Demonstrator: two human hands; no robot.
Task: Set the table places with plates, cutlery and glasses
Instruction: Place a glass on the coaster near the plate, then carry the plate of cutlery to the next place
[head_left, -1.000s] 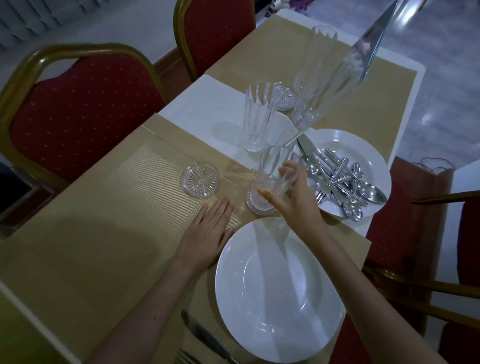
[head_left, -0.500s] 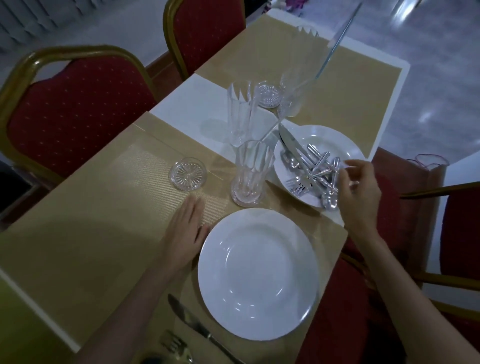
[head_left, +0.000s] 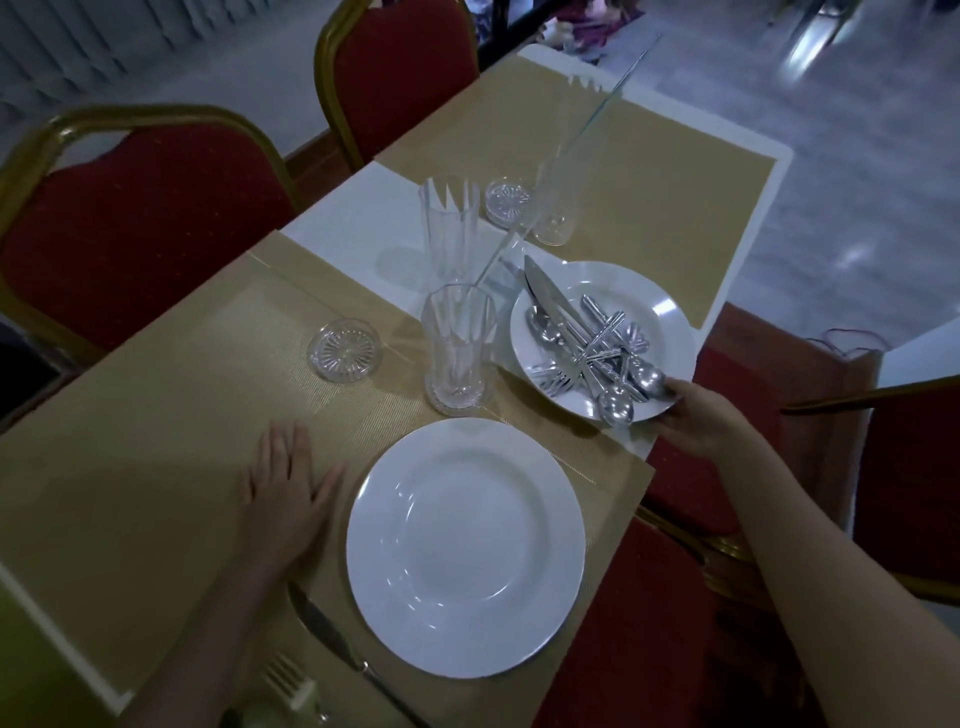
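Observation:
A large white plate (head_left: 465, 545) lies on the near gold placemat (head_left: 156, 441). A knife (head_left: 332, 649) and a fork (head_left: 291, 680) lie to its left. A clear glass (head_left: 457, 348) stands on a coaster just beyond the plate. Right of it is a second white plate (head_left: 660, 306) piled with several spoons, forks and knives (head_left: 587, 343). My right hand (head_left: 701, 421) grips that plate's near rim. My left hand (head_left: 285, 493) rests flat on the placemat, fingers spread, left of the big plate.
An empty glass coaster (head_left: 345, 349) sits on the placemat's far left. Two more tall glasses (head_left: 449, 228) (head_left: 558, 202) and another coaster (head_left: 508, 200) stand farther back. Red chairs with gold frames (head_left: 130, 223) line the left side, and more stand at the right edge.
My right hand let go of the glass on its coaster, moved right to the cutlery plate and took hold of its near rim. My left hand has stayed flat.

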